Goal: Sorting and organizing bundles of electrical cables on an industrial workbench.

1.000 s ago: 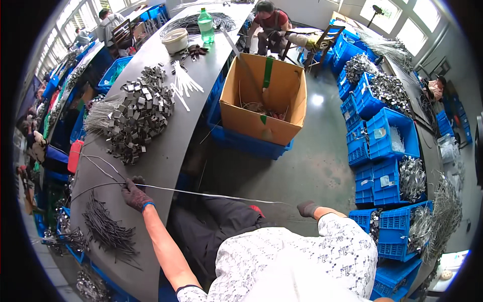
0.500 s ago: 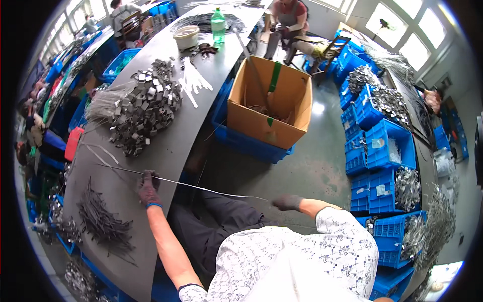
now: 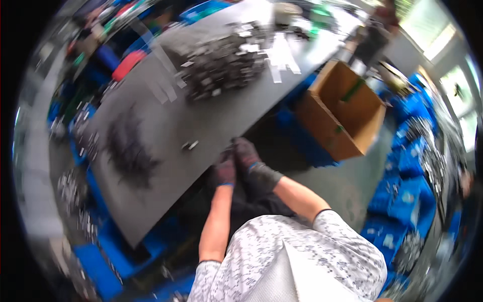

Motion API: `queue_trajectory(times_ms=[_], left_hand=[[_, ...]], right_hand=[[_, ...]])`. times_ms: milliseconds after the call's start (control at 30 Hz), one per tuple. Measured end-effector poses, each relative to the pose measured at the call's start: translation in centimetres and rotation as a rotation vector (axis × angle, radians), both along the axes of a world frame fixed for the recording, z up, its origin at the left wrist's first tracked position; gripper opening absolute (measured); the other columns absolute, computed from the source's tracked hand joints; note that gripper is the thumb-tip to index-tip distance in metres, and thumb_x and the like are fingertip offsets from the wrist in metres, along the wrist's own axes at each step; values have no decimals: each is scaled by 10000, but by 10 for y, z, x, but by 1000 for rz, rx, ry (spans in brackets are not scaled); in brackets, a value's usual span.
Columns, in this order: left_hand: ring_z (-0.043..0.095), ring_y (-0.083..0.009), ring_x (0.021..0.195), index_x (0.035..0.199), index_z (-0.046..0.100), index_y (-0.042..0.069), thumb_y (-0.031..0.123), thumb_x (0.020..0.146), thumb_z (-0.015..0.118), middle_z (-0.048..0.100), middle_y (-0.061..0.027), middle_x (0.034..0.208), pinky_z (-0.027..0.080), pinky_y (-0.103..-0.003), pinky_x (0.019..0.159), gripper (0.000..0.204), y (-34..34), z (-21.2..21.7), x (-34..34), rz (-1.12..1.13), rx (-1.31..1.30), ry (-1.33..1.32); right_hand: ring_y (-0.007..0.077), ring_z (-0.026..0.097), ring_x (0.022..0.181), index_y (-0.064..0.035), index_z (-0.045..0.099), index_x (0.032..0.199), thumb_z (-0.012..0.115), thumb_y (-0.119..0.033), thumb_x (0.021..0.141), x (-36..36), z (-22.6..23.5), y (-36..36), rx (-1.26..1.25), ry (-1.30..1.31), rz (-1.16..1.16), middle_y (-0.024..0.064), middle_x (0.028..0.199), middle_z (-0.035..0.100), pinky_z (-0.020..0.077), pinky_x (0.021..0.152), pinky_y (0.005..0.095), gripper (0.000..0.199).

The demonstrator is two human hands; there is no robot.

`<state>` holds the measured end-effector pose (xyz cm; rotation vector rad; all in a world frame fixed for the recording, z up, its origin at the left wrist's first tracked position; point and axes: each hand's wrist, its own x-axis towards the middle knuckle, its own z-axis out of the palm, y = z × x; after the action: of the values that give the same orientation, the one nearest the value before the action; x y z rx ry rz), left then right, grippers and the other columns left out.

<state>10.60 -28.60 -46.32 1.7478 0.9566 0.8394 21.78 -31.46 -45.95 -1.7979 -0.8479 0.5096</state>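
Both hands are now together at the near edge of the grey table (image 3: 166, 126), while a moment ago they were far apart, with a long thin wire stretched between them. The left hand (image 3: 225, 171) and the right hand (image 3: 249, 158) wear dark gloves and touch each other, the fingers curled inward and pressed close. The wire itself does not show in this blurred picture, so I cannot tell if they pinch it or not; if it is there, it is hidden inside the gloves. The view has also swung strongly, so the table now runs diagonal and the head looks more straight down.

My judgement is that the pulling-out of the wire is finished and the hands now work on it at one point, maybe bending or folding it.

Just beside the hands, on the table, lie two small metal pieces (image 3: 189, 145). Further left is a dark bundle of wires (image 3: 128, 151), and far up a big heap of metal parts (image 3: 221, 63). A cardboard box (image 3: 342, 116) stands open on the floor at the right.
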Motion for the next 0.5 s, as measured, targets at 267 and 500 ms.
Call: queue_trajectory(times_ms=[267,500], left_hand=[[686,-226,916,1021,728,35,262,922,652,734,-143,1010,519,-351,836,259,126,-8,-8,116,-227,-14],[698,-338,866,912,697,58,462,836,690,715,-173,928,536,-420,765,411,185,-11,-195,807,-109,373]], right_hand=[[377,642,1006,10,556,1302,536,-301,989,24,-54,105,58,432,280,252,1132,644,513,876,430,442],[428,605,1129,-71,463,1405,629,-433,897,91,38,186,-156,-368,-112,248,1337,567,489,942,439,646]])
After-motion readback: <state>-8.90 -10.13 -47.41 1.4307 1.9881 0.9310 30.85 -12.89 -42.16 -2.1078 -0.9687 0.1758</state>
